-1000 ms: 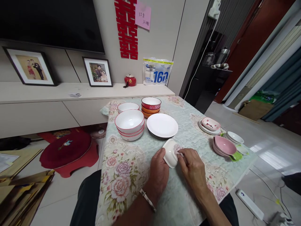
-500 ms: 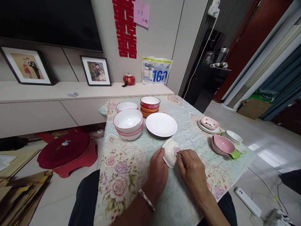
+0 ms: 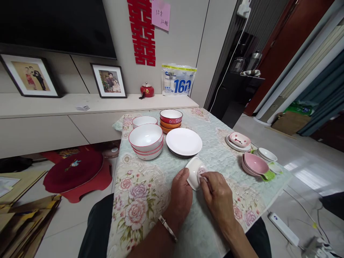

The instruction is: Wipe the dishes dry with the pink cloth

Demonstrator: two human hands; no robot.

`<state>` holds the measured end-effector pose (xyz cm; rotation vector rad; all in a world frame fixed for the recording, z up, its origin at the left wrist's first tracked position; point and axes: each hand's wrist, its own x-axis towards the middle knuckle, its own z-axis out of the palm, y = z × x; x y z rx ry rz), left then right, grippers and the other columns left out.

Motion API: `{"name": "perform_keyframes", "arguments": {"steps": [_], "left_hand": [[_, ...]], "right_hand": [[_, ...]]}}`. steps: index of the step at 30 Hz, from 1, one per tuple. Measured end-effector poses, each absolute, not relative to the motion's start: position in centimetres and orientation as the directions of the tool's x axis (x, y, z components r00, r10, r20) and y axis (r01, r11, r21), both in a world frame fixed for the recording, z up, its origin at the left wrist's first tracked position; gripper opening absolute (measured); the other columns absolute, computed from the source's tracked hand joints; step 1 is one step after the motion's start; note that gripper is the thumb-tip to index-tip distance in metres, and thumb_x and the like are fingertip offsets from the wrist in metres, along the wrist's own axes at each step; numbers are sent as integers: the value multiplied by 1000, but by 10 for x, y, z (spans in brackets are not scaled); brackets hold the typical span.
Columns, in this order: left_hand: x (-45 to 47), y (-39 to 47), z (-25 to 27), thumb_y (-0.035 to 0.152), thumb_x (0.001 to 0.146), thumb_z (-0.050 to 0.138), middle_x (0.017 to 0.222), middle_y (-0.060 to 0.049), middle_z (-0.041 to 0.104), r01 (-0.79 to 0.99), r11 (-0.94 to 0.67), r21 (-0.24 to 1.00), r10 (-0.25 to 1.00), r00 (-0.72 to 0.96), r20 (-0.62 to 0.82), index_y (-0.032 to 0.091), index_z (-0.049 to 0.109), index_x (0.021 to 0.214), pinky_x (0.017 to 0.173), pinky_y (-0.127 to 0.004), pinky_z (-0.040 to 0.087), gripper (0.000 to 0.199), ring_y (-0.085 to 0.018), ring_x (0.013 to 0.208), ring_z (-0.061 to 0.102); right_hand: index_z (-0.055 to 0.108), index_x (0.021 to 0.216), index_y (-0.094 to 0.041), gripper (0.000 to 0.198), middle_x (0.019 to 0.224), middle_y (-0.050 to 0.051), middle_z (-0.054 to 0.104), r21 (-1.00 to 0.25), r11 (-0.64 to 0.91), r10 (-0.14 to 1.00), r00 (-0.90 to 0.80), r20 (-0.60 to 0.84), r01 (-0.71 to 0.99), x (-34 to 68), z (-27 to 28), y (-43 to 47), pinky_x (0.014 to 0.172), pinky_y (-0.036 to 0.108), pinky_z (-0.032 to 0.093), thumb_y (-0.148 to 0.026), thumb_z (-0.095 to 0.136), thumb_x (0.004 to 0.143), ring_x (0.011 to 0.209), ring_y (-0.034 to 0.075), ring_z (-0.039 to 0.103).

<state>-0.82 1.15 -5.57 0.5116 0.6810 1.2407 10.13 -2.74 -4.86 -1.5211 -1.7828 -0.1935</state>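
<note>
My left hand [image 3: 182, 190] grips a small white dish [image 3: 193, 172] by its near left edge, thumb on top. The dish is tilted, held over the tablecloth just in front of a stack of white plates [image 3: 184, 141]. My right hand [image 3: 219, 191] is closed in a pinch at the dish's right side. Its fingertips press against a pale pinkish, rounded patch [image 3: 201, 171] on the dish. Whether that patch is a label, a cloth or part of the dish I cannot tell. Left of the plates stand red-rimmed white bowls [image 3: 146, 138].
Red and orange bowls [image 3: 171, 122] are stacked behind the plates. At the table's right lie a pink bowl [image 3: 256, 164], small white bowls [image 3: 267, 154] and a pink patterned dish [image 3: 240, 139] on plates. A red stool [image 3: 75, 175] stands left of the floral tablecloth [image 3: 138, 215].
Both hands keep their hold at nearly the same spot. The white dish has tilted slightly, and my right fingertips have shifted a little to the left along it.
</note>
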Motion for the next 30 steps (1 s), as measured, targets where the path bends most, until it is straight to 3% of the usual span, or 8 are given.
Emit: {"name": "perform_keyframes", "arguments": {"steps": [5,9,12,18,23,25,30], "left_hand": [[-8,9,-50,38,77,70,87,-8,73,-727,304,615,952,261,-162,15,69,84,86,-36,48,24,-25,93,65],[-8,11,-52,37,78,70,87,-7,73,-743,308,594,950,268,-159,13,70,93,88,-36,46,28,-25,94,65],[-9,12,-56,37,78,70,86,-6,73,-749,302,590,953,256,-163,14,70,90,87,-35,46,26,-24,93,65],[-8,6,-48,39,78,72,83,-5,72,-739,307,599,948,293,-124,16,69,83,84,-34,47,24,-22,89,65],[-7,2,-40,37,76,73,85,-7,72,-712,292,639,944,320,-75,15,72,89,83,-33,46,25,-23,88,63],[-6,2,-41,36,77,73,84,-7,72,-699,283,657,946,318,-69,15,73,91,83,-33,45,25,-23,88,63],[-4,2,-50,40,77,71,76,-5,71,-657,283,699,944,318,-83,14,74,90,78,-32,43,30,-22,81,61]], "right_hand": [[61,101,-22,12,91,6,66,-391,365,765,-32,644,845,103,-39,-19,78,35,47,-16,51,96,89,21,59],[61,96,-19,10,87,7,64,-366,256,764,45,644,895,113,-43,-15,75,37,47,-19,51,97,84,22,58],[60,95,-18,10,84,7,61,-358,222,789,48,613,907,108,-49,-25,73,37,46,-19,50,97,82,22,57],[61,100,-20,12,91,7,62,-382,399,740,-47,671,834,86,-36,-28,76,35,47,-13,52,95,87,21,55],[64,92,-21,14,87,7,63,-304,391,733,-94,673,868,89,-19,-12,76,38,46,-15,52,93,84,22,54],[66,91,-21,14,85,7,64,-352,347,756,-37,653,870,98,-16,-5,77,37,47,-17,52,91,85,22,56],[70,85,-21,16,86,5,69,-610,176,849,194,491,772,134,-16,12,74,34,49,-28,56,85,81,21,63]]}}
